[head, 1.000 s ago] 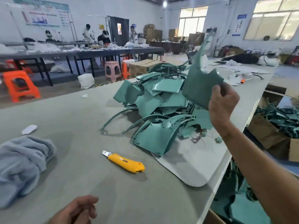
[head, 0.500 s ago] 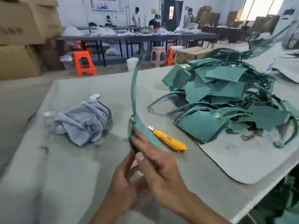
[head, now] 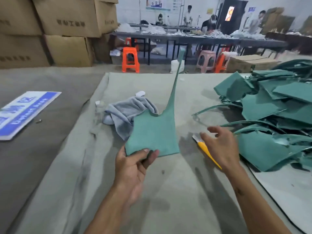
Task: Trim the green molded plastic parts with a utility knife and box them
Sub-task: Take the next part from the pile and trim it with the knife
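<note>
My left hand (head: 135,164) pinches the lower edge of a green molded plastic part (head: 155,132) and holds it upright above the table; its thin stem rises toward the far edge. My right hand (head: 221,146) hovers with spread fingers over the yellow utility knife (head: 205,149), which lies on the grey table cover (head: 177,191); I cannot see whether the hand touches it. A heap of green molded parts (head: 270,119) lies to the right.
A grey cloth (head: 125,114) lies crumpled behind the held part. A blue and white sign (head: 23,112) rests at the left. Stacked cardboard boxes (head: 64,31) stand at the back left, and orange and pink stools, a long work table and people fill the background.
The right hand picked a part from the heap and passed it to the left hand, then let go and moved right over the knife. The view has swung left.
</note>
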`<state>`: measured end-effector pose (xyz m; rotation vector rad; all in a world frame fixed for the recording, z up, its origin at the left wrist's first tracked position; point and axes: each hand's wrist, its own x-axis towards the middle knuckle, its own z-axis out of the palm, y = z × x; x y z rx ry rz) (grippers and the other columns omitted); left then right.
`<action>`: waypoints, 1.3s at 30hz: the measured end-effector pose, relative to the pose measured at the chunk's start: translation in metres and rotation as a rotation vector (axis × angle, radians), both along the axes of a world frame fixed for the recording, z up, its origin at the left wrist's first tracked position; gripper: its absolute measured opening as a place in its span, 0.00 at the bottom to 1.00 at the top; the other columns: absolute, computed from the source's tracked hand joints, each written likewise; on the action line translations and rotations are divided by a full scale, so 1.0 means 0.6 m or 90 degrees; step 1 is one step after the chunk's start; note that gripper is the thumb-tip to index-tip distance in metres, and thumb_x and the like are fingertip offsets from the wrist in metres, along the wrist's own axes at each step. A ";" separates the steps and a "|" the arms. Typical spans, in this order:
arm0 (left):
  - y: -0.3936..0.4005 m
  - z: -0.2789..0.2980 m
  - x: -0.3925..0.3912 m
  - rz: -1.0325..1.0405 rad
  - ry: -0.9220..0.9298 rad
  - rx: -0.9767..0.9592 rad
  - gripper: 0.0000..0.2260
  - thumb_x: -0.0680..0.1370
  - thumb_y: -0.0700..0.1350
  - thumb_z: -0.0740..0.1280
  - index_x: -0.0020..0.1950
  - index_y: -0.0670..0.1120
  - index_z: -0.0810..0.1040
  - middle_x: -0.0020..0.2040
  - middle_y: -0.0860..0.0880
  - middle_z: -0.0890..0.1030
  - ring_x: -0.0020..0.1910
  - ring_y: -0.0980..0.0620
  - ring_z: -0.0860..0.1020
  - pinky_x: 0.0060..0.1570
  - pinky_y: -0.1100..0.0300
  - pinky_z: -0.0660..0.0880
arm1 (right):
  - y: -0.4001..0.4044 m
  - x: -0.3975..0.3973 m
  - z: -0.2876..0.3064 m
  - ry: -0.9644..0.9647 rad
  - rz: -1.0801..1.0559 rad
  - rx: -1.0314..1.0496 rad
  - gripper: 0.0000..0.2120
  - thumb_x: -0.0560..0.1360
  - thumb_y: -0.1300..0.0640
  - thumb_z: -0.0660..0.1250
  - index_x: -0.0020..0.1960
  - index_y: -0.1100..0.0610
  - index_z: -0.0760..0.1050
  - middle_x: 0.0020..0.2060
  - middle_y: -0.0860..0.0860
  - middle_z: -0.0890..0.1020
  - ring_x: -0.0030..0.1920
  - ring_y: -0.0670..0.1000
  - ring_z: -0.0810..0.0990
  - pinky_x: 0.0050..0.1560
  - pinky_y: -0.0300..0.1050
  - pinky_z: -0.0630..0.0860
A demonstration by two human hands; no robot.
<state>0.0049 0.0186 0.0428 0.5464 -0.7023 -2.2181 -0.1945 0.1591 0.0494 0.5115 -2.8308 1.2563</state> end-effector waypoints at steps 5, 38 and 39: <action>-0.029 0.005 0.004 0.054 0.099 0.206 0.13 0.67 0.30 0.67 0.51 0.35 0.80 0.45 0.42 0.86 0.38 0.50 0.86 0.34 0.63 0.82 | 0.006 0.012 -0.030 0.029 0.019 0.330 0.18 0.73 0.38 0.68 0.56 0.47 0.85 0.53 0.54 0.80 0.62 0.64 0.76 0.63 0.57 0.73; -0.003 -0.051 -0.009 0.199 -0.499 -0.997 0.39 0.68 0.47 0.72 0.79 0.54 0.66 0.84 0.51 0.47 0.81 0.44 0.53 0.76 0.49 0.56 | -0.093 0.142 -0.016 -0.201 0.215 -0.575 0.13 0.73 0.55 0.75 0.35 0.50 0.73 0.26 0.55 0.70 0.19 0.51 0.67 0.22 0.41 0.68; 0.002 -0.053 -0.011 0.188 -0.506 -1.040 0.39 0.71 0.51 0.70 0.81 0.55 0.62 0.84 0.51 0.49 0.82 0.43 0.53 0.75 0.47 0.57 | -0.092 0.148 -0.016 -0.195 0.261 -0.553 0.13 0.74 0.55 0.75 0.36 0.52 0.72 0.25 0.56 0.70 0.18 0.52 0.67 0.21 0.42 0.68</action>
